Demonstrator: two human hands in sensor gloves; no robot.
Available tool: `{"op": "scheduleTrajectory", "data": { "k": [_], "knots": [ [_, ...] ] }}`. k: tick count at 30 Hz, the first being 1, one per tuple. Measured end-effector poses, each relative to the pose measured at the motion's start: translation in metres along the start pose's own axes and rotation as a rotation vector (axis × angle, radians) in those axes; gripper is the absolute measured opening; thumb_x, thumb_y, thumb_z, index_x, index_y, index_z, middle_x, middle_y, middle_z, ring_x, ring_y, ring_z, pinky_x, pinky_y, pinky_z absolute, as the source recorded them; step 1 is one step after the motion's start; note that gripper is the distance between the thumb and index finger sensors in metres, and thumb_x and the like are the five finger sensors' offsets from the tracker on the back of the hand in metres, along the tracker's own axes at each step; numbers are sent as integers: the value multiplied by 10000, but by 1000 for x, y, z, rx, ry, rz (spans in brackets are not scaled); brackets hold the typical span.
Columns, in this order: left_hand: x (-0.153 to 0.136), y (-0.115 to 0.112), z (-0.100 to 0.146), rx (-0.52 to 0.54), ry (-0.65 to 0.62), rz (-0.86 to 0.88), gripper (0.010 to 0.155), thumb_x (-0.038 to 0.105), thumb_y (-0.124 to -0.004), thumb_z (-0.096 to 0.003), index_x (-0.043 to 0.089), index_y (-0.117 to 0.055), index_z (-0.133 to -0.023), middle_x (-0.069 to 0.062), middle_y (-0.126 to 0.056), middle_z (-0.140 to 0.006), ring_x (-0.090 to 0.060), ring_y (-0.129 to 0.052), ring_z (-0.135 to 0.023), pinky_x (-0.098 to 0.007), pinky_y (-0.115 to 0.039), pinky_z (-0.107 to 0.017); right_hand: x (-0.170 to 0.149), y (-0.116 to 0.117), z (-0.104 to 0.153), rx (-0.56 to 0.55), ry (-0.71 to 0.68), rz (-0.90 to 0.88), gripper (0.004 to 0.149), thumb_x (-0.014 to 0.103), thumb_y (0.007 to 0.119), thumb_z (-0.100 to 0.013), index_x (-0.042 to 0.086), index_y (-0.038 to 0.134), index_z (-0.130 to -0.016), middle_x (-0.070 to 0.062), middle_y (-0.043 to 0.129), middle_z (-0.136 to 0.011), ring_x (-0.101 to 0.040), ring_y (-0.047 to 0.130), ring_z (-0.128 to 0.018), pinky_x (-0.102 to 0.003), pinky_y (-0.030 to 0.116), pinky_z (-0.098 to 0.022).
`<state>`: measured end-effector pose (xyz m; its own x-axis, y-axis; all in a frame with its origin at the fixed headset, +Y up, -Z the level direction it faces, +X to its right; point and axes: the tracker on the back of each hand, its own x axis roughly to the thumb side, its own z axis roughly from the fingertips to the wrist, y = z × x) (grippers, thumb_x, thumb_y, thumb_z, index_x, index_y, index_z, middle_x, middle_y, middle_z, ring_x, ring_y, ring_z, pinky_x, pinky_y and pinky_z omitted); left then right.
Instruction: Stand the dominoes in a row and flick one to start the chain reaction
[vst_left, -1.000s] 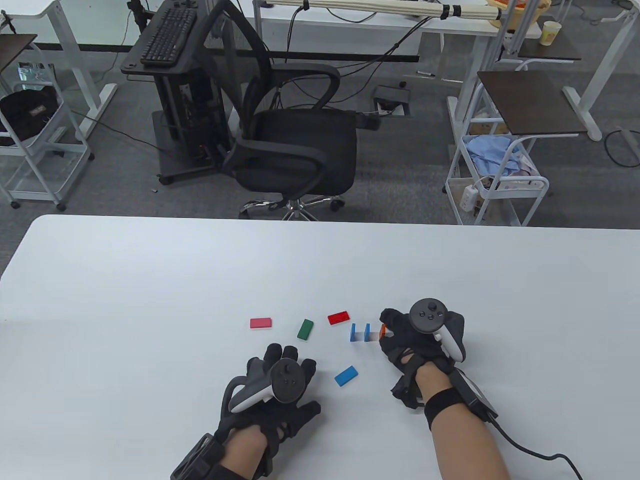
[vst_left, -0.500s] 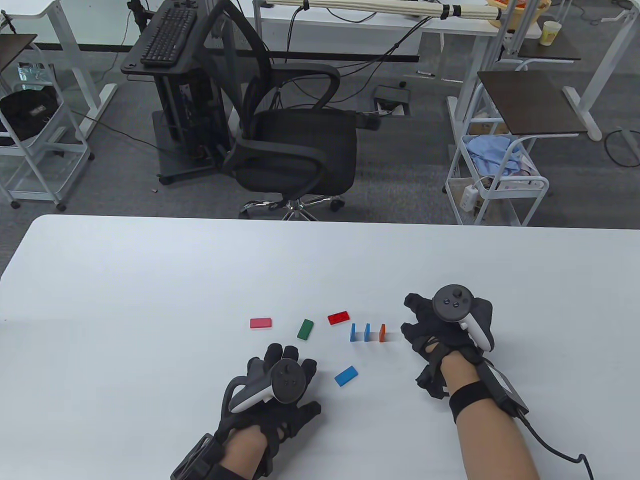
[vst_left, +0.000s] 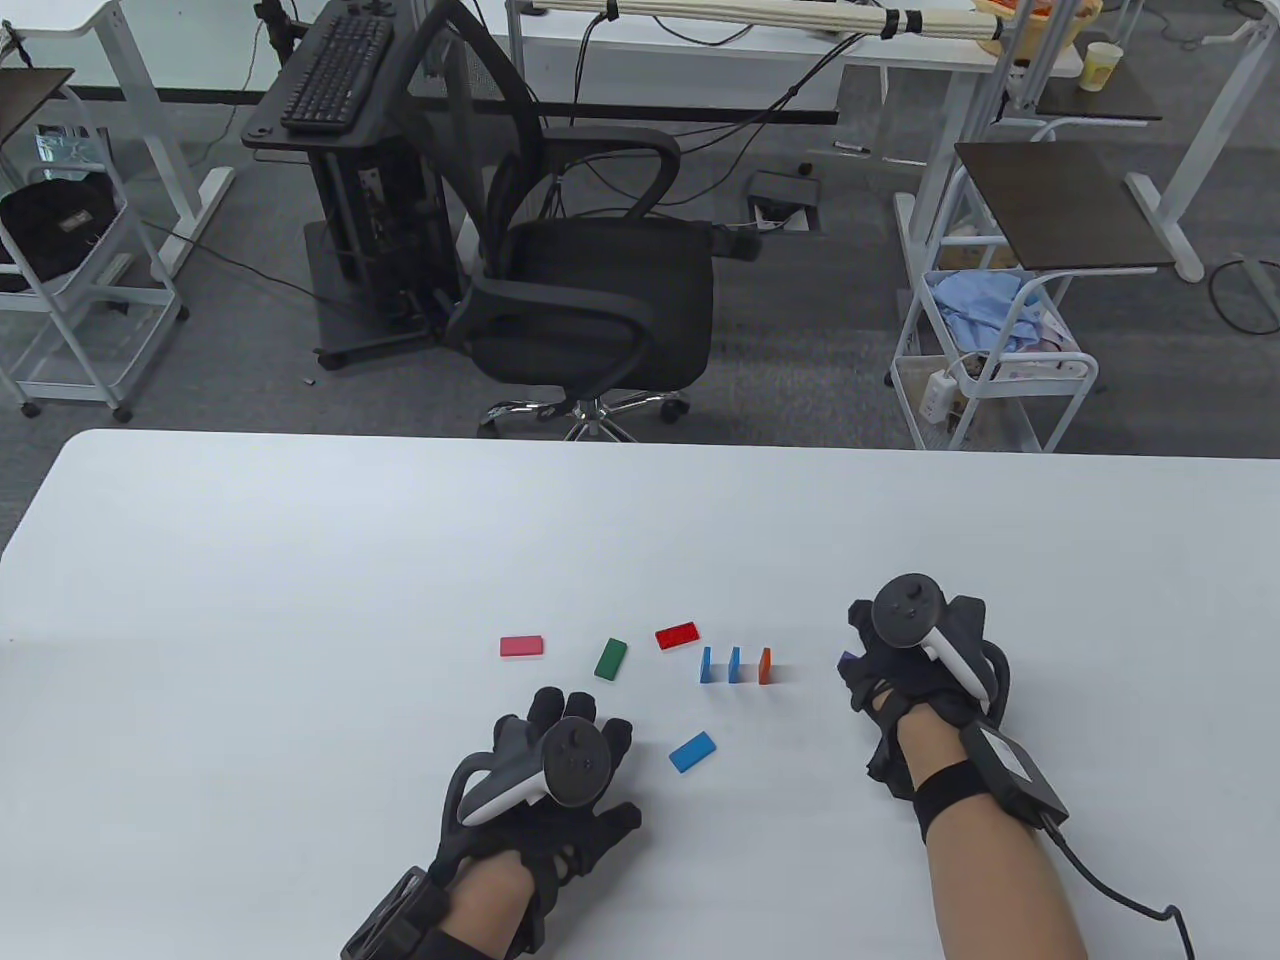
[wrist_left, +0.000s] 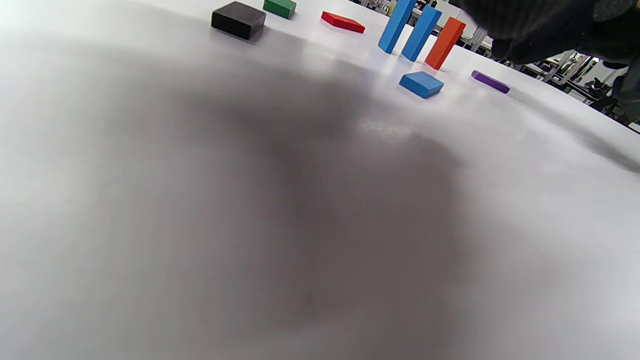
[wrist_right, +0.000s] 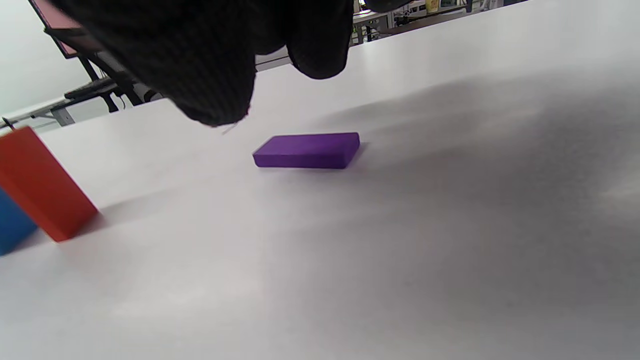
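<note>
Two blue dominoes (vst_left: 706, 665) (vst_left: 735, 664) and an orange domino (vst_left: 765, 665) stand upright in a short row. My right hand (vst_left: 875, 650) hovers to their right, fingers loosely curled over a flat purple domino (wrist_right: 306, 150) and holding nothing; its fingertips (wrist_right: 210, 75) hang just above it. My left hand (vst_left: 560, 715) lies flat on the table with spread fingers. Lying flat are a pink domino (vst_left: 522, 646), a green one (vst_left: 611, 658), a red one (vst_left: 677, 636) and a blue one (vst_left: 692, 751). A black domino (wrist_left: 238, 20) shows only in the left wrist view.
The white table (vst_left: 300, 560) stretches far beyond the dominoes. Past its far edge stand a black office chair (vst_left: 590, 300) and a white wire cart (vst_left: 990, 360).
My right hand has let go of the orange domino and moved right, to above the purple one. The orange domino stays standing. The left hand has not moved.
</note>
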<state>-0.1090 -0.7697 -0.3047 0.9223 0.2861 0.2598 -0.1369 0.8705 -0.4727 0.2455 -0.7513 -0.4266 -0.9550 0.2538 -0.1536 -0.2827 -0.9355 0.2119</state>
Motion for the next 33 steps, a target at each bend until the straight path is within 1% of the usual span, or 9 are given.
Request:
{"op": "scheduleTrajectory", "data": {
  "k": [3, 6, 8, 9, 11, 15, 19, 25, 33],
  "knots": [
    [0, 0, 0, 1, 2, 1, 802, 642, -574, -456, 335, -163, -1071, -57, 100, -1114, -352, 177, -988, -674, 18, -652, 1, 6, -3, 12, 25, 83, 684, 329, 896, -465, 237, 466, -989, -109, 526, -1078, -451, 259, -1009, -643, 145, -731],
    [0, 0, 0, -1, 3, 0, 802, 642, -574, -456, 335, -162, -1072, -57, 101, -1114, -351, 177, -988, -674, 18, -653, 2, 12, -6, 48, 44, 170, 706, 343, 901, -461, 235, 450, -993, -109, 520, -1079, -450, 259, -1009, -641, 149, -732],
    [-1, 0, 0, -1, 4, 1, 801, 641, -574, -456, 334, -163, -1072, -58, 99, -1115, -351, 176, -988, -674, 17, -653, 2, 15, -7, 55, 53, 183, 704, 348, 894, -463, 237, 445, -994, -105, 522, -1075, -448, 271, -1008, -638, 166, -732],
    [-1, 0, 0, 0, 5, 2, 802, 641, -574, -456, 334, -162, -1072, -58, 99, -1115, -351, 177, -988, -674, 18, -653, 3, 15, -7, 41, 51, 171, 702, 340, 897, -462, 233, 451, -993, -108, 532, -1070, -448, 279, -1005, -638, 157, -734],
    [-1, 0, 0, -1, 6, 2, 801, 641, -573, -456, 333, -164, -1072, -59, 98, -1115, -352, 176, -988, -674, 18, -652, 6, 15, -8, 36, 35, 214, 692, 339, 888, -465, 234, 454, -993, -105, 554, -1059, -441, 303, -1003, -637, 177, -735],
    [-1, 1, 1, 0, 9, 1, 802, 641, -573, -456, 333, -162, -1072, -56, 99, -1115, -351, 176, -988, -674, 18, -653, 16, 15, -11, 31, -10, 317, 671, 327, 883, -466, 241, 470, -989, -79, 640, -1012, -415, 411, -984, -630, 231, -744],
    [-2, 0, 1, -4, 14, -1, 801, 642, -572, -456, 334, -164, -1072, -57, 98, -1115, -350, 176, -988, -673, 18, -653, 26, 15, -13, 21, -54, 419, 635, 313, 885, -467, 240, 512, -976, -63, 746, -925, -385, 538, -957, -624, 303, -750],
    [-3, 1, 1, -9, 19, -1, 800, 642, -572, -456, 330, -175, -1076, -59, 97, -1116, -352, 176, -988, -674, 17, -652, 32, 16, -17, 35, -54, 458, 624, 301, 888, -469, 220, 527, -972, -76, 788, -883, -382, 599, -919, -625, 335, -748],
    [-3, 1, 1, -8, 20, 1, 797, 641, -572, -456, 331, -178, -1076, -57, 98, -1115, -351, 176, -988, -674, 17, -653, 35, 19, -18, 41, -63, 485, 665, 325, 891, -462, 173, 499, -978, -112, 794, -864, -408, 616, -873, -647, 289, -743]
  ]
}}
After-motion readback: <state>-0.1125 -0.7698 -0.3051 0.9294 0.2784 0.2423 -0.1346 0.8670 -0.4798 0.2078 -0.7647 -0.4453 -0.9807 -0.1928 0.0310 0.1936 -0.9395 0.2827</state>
